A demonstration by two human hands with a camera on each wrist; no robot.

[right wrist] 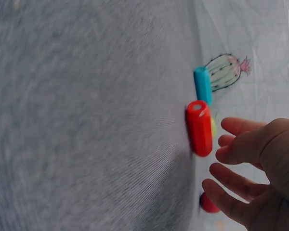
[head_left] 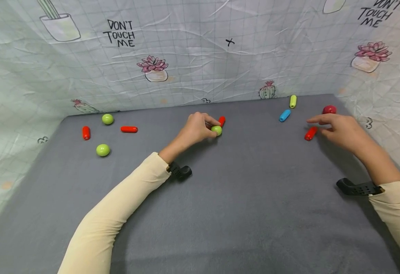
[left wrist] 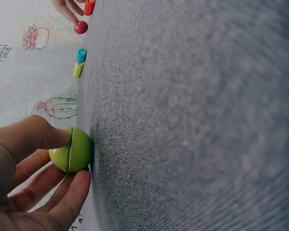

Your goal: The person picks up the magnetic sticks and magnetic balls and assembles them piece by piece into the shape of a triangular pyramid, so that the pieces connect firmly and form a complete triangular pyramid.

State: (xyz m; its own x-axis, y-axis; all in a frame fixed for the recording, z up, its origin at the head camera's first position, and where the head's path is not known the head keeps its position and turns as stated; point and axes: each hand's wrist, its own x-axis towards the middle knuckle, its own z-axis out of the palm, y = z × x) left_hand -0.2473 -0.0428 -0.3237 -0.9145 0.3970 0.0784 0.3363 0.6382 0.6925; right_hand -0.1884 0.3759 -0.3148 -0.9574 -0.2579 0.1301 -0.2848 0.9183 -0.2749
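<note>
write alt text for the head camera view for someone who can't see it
A person's left hand pinches a green ball on a grey mat, while the right hand hovers open beside a red cylinder. More red, green, blue and yellow-green pieces lie scattered near a cactus-print cloth backdrop.

My head view looked down over the grey counter, wrist views sat close, both sharing the blue capsule.
</note>
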